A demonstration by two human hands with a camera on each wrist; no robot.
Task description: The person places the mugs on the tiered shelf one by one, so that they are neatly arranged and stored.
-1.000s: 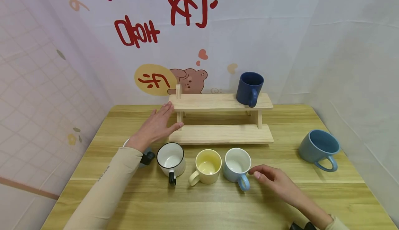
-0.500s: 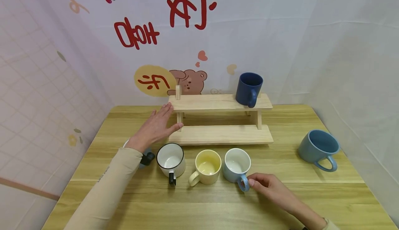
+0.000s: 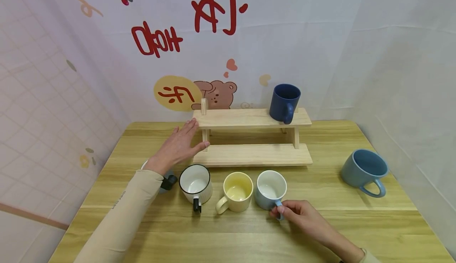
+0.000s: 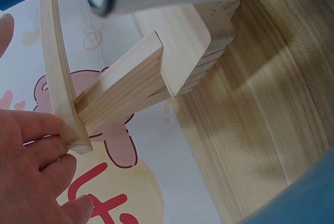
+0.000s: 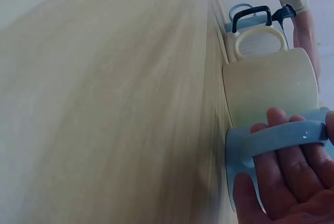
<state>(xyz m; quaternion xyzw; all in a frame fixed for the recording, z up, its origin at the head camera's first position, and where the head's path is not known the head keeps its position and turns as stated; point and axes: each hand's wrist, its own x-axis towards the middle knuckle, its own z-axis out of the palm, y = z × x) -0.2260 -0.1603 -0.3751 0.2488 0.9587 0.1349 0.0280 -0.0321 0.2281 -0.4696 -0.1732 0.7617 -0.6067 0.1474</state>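
Note:
A light blue mug with a white inside (image 3: 269, 189) stands upright on the table. My right hand (image 3: 308, 221) holds its handle, with fingers passed through the loop (image 5: 284, 140) and the thumb at its top. To its left are a yellow mug (image 3: 239, 193) and a white mug with a black rim and handle (image 3: 196, 183). My left hand (image 3: 174, 148) touches the left end of the two-tier wooden shelf (image 3: 235, 118) with its fingers extended. In the left wrist view, the fingertips (image 4: 57, 127) rest against the upper board's end.
A dark blue mug (image 3: 284, 102) stands at the right of the upper board. A larger grey-blue mug (image 3: 365, 172) is near the table's right edge. Another bluish mug (image 3: 165, 183) is partly hidden under my left wrist. A printed cloth (image 3: 320, 37) hangs behind the table.
My right hand has moved from beside the light blue mug to its handle, and its fingers now go through the loop. The left hand keeps its place at the shelf.

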